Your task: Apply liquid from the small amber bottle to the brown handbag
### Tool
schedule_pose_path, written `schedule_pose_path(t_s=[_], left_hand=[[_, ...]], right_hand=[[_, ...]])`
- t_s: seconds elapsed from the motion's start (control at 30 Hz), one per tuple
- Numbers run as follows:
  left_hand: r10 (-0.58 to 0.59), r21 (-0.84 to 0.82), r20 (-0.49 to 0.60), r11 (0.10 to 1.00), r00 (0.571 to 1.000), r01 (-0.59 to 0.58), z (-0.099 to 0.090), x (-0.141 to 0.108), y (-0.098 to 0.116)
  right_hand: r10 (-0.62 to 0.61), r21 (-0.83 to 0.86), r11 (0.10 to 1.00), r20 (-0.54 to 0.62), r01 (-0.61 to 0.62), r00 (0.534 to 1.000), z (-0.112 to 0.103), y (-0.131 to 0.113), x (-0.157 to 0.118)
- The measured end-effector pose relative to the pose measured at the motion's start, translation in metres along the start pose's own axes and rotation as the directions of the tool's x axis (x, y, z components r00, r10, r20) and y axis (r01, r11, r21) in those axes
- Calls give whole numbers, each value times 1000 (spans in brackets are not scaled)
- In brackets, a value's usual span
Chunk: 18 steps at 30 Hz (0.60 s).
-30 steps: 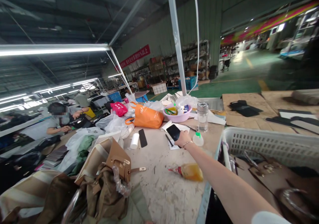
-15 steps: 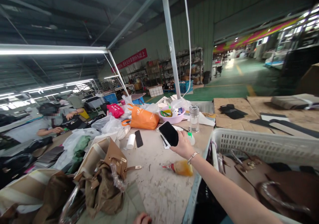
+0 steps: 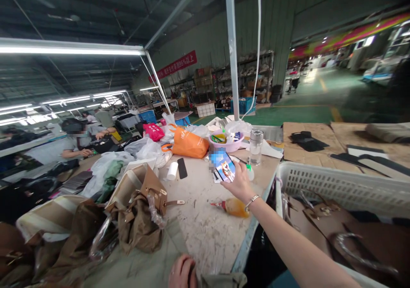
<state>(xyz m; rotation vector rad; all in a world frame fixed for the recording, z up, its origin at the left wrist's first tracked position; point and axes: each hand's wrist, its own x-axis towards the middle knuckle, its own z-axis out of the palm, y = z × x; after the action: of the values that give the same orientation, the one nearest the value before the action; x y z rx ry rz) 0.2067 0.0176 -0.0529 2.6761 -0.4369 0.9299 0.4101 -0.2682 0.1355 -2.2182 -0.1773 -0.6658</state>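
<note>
My right hand [image 3: 239, 182] is closed around a smartphone [image 3: 226, 171], held above the far part of the worktable [image 3: 198, 213]. The phone's screen is lit and shows a cartoon dog on blue. A small bottle with a green cap [image 3: 250, 173] stands just behind that hand. Nearer to me, a bottle of amber liquid with a red tip [image 3: 235, 207] lies on its side. At the bottom edge, my left hand [image 3: 182, 272] has its fingers curled together beside olive cloth [image 3: 224, 280]; what lies under them is hidden. A brown handbag [image 3: 141, 219] slumps to its left.
An orange bag [image 3: 189, 144], a pink basin [image 3: 226, 145] of small items and a clear jar [image 3: 256, 148] stand at the back. A dark phone-like slab [image 3: 182, 168] and white roll [image 3: 172, 171] lie nearby. A white crate [image 3: 320, 177] holds bags at right. A co-worker [image 3: 78, 141] sits left.
The phone's screen has gone from black to lit. My left hand has come further into view at the bottom, with olive cloth beside it. The whole view has shifted slightly.
</note>
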Motion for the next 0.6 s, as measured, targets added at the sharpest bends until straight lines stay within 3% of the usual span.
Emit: schedule_pose_path(t_s=[0.17,0.47,0.6], left_hand=[[-136,-44,-16,990,991,135,-1,0,10],[-25,-26,52,999,998,27,-14,7,10],[-64,-26,26,998,998,65,-14,7,11]], right_hand=[[-18,4,1000,0,18,1000,0,0,-1],[-4,-11,1000,-1,4,1000,1,2,-1],[4,-15,1000,3,-3,1000,2,5,0]])
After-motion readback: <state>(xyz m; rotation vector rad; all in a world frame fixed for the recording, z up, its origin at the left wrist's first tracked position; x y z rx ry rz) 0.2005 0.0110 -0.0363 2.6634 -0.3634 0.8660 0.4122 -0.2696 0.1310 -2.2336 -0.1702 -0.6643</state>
